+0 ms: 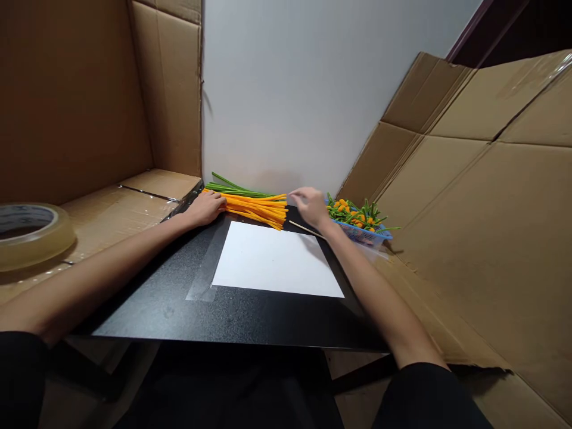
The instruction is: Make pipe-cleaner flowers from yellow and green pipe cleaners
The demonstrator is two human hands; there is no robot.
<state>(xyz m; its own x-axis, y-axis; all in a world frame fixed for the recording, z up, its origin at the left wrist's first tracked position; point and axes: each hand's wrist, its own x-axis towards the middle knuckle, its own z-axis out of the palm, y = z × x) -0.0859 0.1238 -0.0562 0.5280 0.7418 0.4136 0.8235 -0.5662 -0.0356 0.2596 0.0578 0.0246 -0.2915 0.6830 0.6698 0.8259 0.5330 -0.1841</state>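
A bundle of fuzzy orange pipe cleaners [257, 208] lies across the far side of the black table. At its left end my left hand [205, 207] is closed over the stems, pressing on them. Green pipe cleaners [241, 189] lie just behind the orange ones. My right hand [311, 205] hovers off the bundle's right end, fingers bent and a little apart, with nothing visible in them. Below that hand a thin pale stick [304, 227] lies on the table, partly hidden by my wrist. A white sheet of paper [277, 259] lies in front of the bundle.
A blue basket [364, 233] with green and orange pipe-cleaner pieces stands at the back right. Clear tape [201, 292] runs along the paper's left side. A big tape roll [36, 235] sits on cardboard at left. Cardboard walls [469, 208] flank the black table [250, 319].
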